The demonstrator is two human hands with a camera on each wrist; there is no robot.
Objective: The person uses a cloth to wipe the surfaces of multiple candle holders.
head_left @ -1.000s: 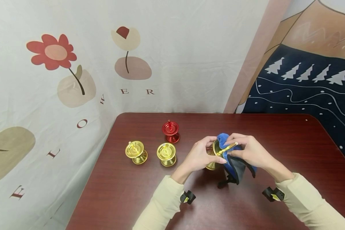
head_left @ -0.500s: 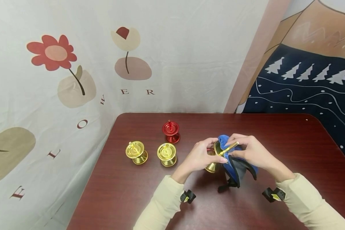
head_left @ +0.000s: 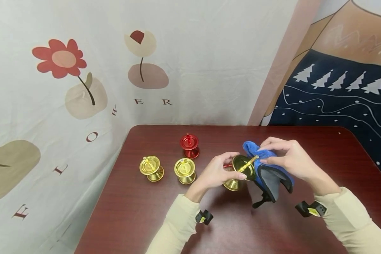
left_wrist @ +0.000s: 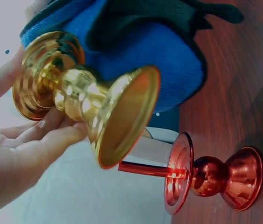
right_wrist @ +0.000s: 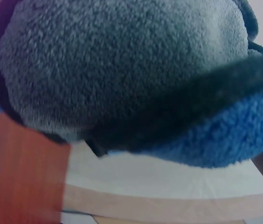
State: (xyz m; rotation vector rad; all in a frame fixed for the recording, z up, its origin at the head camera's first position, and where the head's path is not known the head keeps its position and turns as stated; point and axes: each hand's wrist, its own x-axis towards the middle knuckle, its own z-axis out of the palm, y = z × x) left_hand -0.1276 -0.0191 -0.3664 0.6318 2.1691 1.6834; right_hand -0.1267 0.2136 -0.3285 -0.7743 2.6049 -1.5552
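My left hand (head_left: 216, 171) grips a gold candle holder (left_wrist: 80, 95) round its stem, fingers behind and thumb at the dish rim. It is tilted above the table, its dish and central spike leaning to the right in the head view. In my right hand (head_left: 287, 155) a blue and grey cloth (head_left: 270, 176) with black edging is pinched between thumb and fingers. The cloth hangs at the right side of the dish and fills most of the right wrist view. A red candle holder (left_wrist: 208, 176) stands close by, mostly hidden behind my left hand in the head view.
Two gold candle holders, one at the left (head_left: 151, 168) and one nearer the middle (head_left: 185, 170), stand upright on the dark red table (head_left: 139, 218). Another red candle holder (head_left: 189, 144) stands behind them. A printed curtain (head_left: 209, 70) hangs along the table's back edge.
My right hand has moved right and slightly away with the cloth, uncovering the inside of the gold dish. My left hand has shifted a little to the left, still holding the candle holder.
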